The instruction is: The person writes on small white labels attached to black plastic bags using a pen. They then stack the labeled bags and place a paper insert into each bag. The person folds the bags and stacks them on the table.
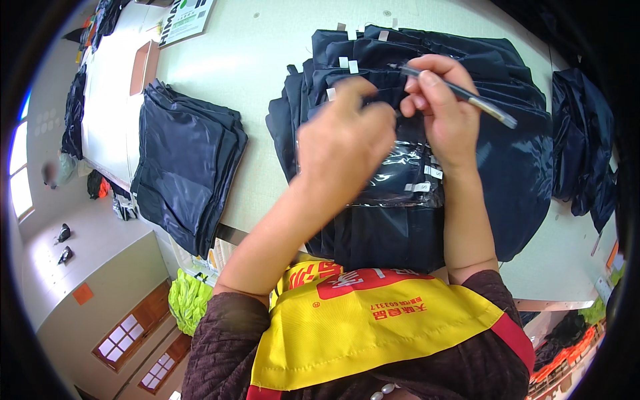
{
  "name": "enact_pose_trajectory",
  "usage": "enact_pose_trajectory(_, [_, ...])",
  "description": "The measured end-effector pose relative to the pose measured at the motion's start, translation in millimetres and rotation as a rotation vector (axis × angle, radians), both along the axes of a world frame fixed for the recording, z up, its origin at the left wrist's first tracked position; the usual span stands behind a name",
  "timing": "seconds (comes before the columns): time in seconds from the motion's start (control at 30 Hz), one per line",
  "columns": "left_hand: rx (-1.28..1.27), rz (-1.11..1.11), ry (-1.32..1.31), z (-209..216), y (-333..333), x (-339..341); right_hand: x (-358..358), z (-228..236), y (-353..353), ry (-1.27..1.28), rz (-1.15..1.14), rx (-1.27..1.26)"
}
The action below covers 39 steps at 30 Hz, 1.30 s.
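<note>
My right hand (448, 117) is closed around a pen (492, 111) with a dark barrel and a pale end; its tip points up and to the left. Close by on the left, my left hand (350, 143) hovers over the pile with its fingers bent. They are smeared by motion, so whether they grip anything cannot be told. Under both hands spreads a pile of dark navy garments (520, 160), with small white tags (349, 65) along its far left side. A clear plastic packet (393, 190) with small white labels (420, 187) lies on the pile, partly covered by my left hand.
To the left, a stack of folded dark garments (190, 160) lies on the pale table (260, 73). More dark clothing (581, 140) sits at the right edge. A printed sheet (187, 23) lies at the far left, and a bright green bundle (190, 300) is below the table's left side.
</note>
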<state>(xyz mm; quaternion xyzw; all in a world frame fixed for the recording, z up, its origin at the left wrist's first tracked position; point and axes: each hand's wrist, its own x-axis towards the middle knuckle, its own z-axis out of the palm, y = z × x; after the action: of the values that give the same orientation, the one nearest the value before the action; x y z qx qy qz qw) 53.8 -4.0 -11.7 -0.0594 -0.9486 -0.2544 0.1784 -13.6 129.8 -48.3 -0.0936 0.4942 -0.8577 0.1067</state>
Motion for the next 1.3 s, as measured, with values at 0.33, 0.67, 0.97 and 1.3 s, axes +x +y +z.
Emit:
enact_pose_trajectory(0.33, [-0.264, -0.214, -0.089, -14, 28, 24, -3, -1, -18, 0.052, 0.242, 0.226])
enact_pose_trajectory(0.67, [0.074, 0.316, -0.268, 0, -43, 18, 7, -14, -28, 0.312, 0.179, 0.367])
enact_pose_trajectory(0.97, [0.448, 0.305, -0.514, -3, -53, -4, 11, -12, -28, 0.417, 0.141, 0.443])
enact_pose_trajectory(1.3, [0.780, 0.397, -0.591, -16, -59, -13, 11, -14, -32, 0.488, 0.158, 0.499])
